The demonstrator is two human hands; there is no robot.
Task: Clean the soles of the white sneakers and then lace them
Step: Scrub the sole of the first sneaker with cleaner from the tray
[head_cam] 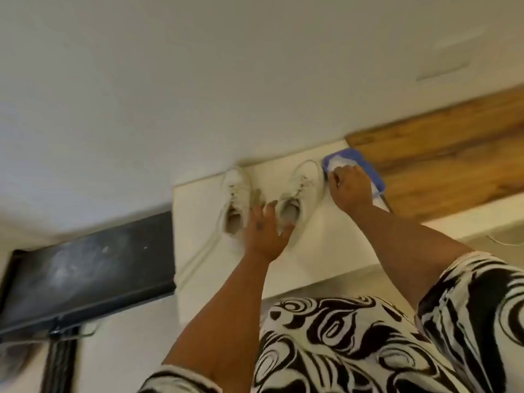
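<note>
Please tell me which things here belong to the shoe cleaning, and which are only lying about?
For the job: left sneaker, right sneaker, blue wipes pack under the right hand.
Lying about: black tray, wooden board.

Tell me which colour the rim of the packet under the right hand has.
Blue, seen in the head view: the flat white packet has a blue rim.

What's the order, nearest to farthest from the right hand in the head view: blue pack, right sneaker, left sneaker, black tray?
From the right hand:
1. Blue pack, under its fingers.
2. Right sneaker, just beside it.
3. Left sneaker, past the left hand.
4. Black tray, far left.
</note>
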